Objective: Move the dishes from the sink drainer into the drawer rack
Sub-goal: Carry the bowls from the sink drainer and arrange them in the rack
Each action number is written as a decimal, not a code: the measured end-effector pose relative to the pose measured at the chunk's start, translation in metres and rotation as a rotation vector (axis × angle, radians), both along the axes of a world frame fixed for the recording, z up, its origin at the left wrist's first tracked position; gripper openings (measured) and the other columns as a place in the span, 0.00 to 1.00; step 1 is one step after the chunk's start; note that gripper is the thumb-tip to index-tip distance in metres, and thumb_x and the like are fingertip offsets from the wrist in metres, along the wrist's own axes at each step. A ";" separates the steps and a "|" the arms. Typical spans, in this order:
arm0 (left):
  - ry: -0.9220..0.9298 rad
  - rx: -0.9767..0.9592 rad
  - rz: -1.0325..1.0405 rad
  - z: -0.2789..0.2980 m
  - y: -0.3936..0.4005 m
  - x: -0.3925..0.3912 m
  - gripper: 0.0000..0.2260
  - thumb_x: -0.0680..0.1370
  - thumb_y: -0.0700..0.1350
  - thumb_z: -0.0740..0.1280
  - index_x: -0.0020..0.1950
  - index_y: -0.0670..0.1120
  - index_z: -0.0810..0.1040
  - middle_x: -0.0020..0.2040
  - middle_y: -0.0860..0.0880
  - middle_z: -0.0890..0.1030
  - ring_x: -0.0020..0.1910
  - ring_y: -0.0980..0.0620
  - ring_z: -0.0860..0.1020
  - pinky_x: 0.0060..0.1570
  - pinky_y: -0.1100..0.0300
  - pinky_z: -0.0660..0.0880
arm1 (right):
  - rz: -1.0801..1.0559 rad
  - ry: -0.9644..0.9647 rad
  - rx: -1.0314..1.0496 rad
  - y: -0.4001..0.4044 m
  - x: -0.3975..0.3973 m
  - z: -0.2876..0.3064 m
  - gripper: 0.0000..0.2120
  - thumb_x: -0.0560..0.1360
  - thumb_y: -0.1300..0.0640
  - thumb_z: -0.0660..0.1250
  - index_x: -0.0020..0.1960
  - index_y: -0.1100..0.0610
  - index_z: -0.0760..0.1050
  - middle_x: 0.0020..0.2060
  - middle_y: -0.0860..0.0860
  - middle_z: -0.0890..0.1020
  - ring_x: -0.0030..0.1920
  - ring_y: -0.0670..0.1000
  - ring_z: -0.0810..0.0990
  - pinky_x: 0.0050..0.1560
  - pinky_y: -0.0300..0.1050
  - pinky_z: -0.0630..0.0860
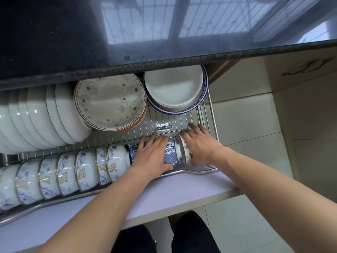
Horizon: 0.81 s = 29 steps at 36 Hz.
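Note:
The wire drawer rack [169, 121] is pulled out below the dark countertop. Along its front row lie several blue-and-white bowls [82, 172] on their sides. My left hand [153, 154] lies flat on a blue patterned bowl [171, 152] at the right end of that row. My right hand [198, 143] grips a white bowl with red and gold marks [184, 152], pressed against the blue patterned one. The sink drainer is out of view.
White bowls [36, 115] lean at the back left, dotted plates [109, 101] in the middle, and white plates on a blue-rimmed plate [175, 86] at the back right. The countertop edge [164, 61] overhangs the rack. Tiled floor [246, 115] lies to the right.

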<state>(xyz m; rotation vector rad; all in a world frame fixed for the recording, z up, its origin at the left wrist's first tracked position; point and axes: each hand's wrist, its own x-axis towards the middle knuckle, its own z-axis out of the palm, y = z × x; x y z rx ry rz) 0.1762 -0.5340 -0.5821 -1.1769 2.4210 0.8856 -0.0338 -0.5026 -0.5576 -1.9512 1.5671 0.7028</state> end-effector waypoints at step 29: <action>-0.097 0.119 0.058 0.038 -0.011 -0.034 0.50 0.74 0.72 0.63 0.84 0.46 0.44 0.84 0.44 0.50 0.83 0.43 0.47 0.79 0.39 0.44 | -0.860 -0.139 -0.262 0.077 -0.025 0.102 0.19 0.80 0.57 0.65 0.70 0.56 0.74 0.63 0.53 0.78 0.66 0.56 0.74 0.64 0.48 0.69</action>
